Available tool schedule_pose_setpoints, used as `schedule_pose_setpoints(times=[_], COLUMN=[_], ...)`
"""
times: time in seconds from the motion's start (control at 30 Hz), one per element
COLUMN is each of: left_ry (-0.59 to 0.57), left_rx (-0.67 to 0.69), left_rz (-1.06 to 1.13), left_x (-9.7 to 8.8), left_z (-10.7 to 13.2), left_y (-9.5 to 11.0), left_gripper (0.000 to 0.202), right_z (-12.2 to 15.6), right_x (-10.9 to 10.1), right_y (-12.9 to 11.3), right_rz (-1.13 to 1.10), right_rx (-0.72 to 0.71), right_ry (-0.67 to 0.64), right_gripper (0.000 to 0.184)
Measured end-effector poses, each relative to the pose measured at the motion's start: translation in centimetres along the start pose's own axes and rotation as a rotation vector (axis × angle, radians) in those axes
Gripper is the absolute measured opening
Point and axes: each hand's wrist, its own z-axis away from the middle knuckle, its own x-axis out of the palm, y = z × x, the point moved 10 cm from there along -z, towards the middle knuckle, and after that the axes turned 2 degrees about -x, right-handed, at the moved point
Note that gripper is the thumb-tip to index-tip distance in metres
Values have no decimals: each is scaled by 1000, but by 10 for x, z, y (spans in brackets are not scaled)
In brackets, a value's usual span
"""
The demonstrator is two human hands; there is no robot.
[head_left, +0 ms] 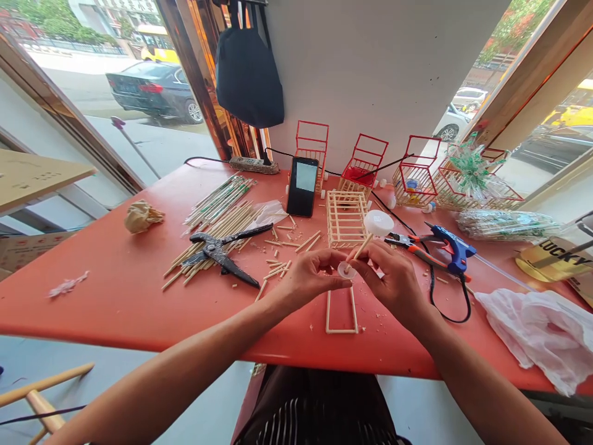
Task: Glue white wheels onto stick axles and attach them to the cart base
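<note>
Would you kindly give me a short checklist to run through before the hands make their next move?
1. Small white disc held in the left hand: ok.
2. Thin stick held in the right hand, lower end at the disc: ok.
3. Stick fixed firmly to the disc: cannot tell.
4. Glue gun on the table, right of the hands: ok.
5. Glue gun heated: cannot tell.
6. Table free of cut pieces: not ok, many lie scattered.

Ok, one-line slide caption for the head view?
Hands hold a wooden stick and white disc near a rectangular stick frame on a red table.
</note>
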Motion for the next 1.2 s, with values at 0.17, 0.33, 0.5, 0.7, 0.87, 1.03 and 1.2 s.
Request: schedule_pose_setpoints(times=[0.17,0.33,0.5,0.7,0.87,1.03,1.2], left_ry=[-61,-141,-151,-131,-115,-89,-60], left_rx=[8,-77,-169,-167,-162,-164,-168], left_rz=[33,95,153,216,233,257,247], left_x=[4,9,14,15,12,10,7], left_z=[-3,-11,-20,-19,-13,-13,-13], left_y=[10,18,15,3,-3,-10,-16], left_gripper=[41,45,43,45,45,48,51], right_z=[-1,-2,-3,-2,-1,-2,-2], right_x=[-6,-19,-21,-16,-9,-9,-7], right_y=[-1,-3,0,9,11,8,7], right_rz=[11,39,65,66,53,39,37], right_rx=[-27,-31,-19,-1,27,23,34], right_ry=[27,88,84,59,17,32,22], right_gripper=[17,17,17,19,16,15,17])
